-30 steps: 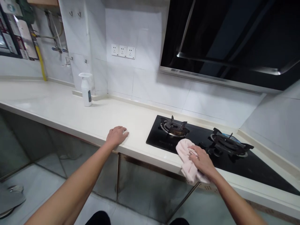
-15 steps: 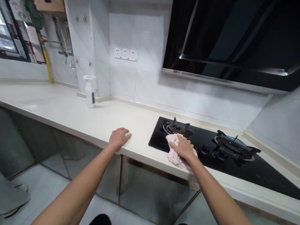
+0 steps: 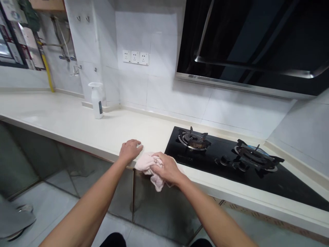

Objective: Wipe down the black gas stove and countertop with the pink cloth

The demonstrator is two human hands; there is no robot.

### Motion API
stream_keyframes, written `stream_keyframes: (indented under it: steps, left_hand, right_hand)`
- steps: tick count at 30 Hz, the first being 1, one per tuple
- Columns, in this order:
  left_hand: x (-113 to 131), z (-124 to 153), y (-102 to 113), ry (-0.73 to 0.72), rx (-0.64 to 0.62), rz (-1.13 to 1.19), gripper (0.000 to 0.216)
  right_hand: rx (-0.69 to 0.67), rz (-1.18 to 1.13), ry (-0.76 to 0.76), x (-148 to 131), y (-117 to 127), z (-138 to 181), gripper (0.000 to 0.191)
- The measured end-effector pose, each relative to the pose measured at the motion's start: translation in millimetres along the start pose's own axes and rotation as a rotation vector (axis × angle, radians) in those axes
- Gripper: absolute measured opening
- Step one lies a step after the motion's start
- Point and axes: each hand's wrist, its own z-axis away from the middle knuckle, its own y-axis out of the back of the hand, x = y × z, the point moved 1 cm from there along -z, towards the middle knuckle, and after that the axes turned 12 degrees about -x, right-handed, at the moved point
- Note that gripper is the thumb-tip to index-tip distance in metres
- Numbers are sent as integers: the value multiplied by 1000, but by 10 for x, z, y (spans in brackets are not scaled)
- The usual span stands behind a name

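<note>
My right hand (image 3: pixel 168 167) is closed around a crumpled pale pink cloth (image 3: pixel 146 162). The cloth lies against the front edge of the white countertop (image 3: pixel 108 132), left of the stove, and part of it hangs over that edge. My left hand (image 3: pixel 130 150) rests on the counter just left of the cloth, holding nothing, its fingers loosely apart and partly hidden behind the hand. To the right is a black gas stove (image 3: pixel 200 164) with a left burner (image 3: pixel 194 140) and a right burner (image 3: pixel 254 156).
A white spray bottle (image 3: pixel 97 103) stands on the counter by the wall pillar. Over the stove hangs a black range hood (image 3: pixel 246 44). Cabinet doors (image 3: pixel 159 209) run below the counter. At the lower left, part of another person's leg and shoe (image 3: pixel 17 219) shows.
My right hand has drawn the cloth leftward off the stove to the counter's front edge, near my left hand. The left hand stays in place. The view has shifted slightly.
</note>
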Motion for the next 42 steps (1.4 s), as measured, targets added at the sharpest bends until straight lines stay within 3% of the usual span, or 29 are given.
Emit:
stream_keyframes:
  steps: [5,7,10,13,16,18,22,25,29,33,35,39,42]
  left_hand:
    - [-1,-24,3,6,-7,13,45]
    - [4,-31,7,7,-13,12,44]
    - [15,-26,20,13,-18,12,46]
    - [21,-17,29,11,-15,23,47]
    - [14,-22,19,13,-11,22,48]
    - [4,-33,9,16,-11,11,48]
    - [-10,-48,11,16,-22,-1,49]
    - [-9,-48,32,20,-39,-4,51]
    - [-7,-46,51,29,-47,-26,51]
    - [-25,-74,56,31,-46,-42,51]
    - [-38,-100,62,34,-44,-46,51]
    - [-61,-144,85,32,-68,-60,54]
    - [-70,-167,114,47,-111,-97,56]
  right_hand:
    - [71,-356,49,76,138,730,30]
    - [145,-385,29,175,357,957,32]
    - [378,-354,-52,416,834,1149,39]
    - [502,-233,-265,763,1278,1233,48]
    - [646,198,-475,1102,1505,1334,55]
    - [662,397,-492,1264,1490,1384,56]
    - [333,352,-576,1400,1168,1270,55]
    - [217,426,-699,1378,958,1004,66]
    - [181,419,-755,1387,996,676,73]
    - [125,371,-775,1335,1070,608,81]
    - [95,357,-701,1192,978,605,80]
    - [45,316,-402,786,631,485,72]
    - [66,322,-306,671,519,413,63]
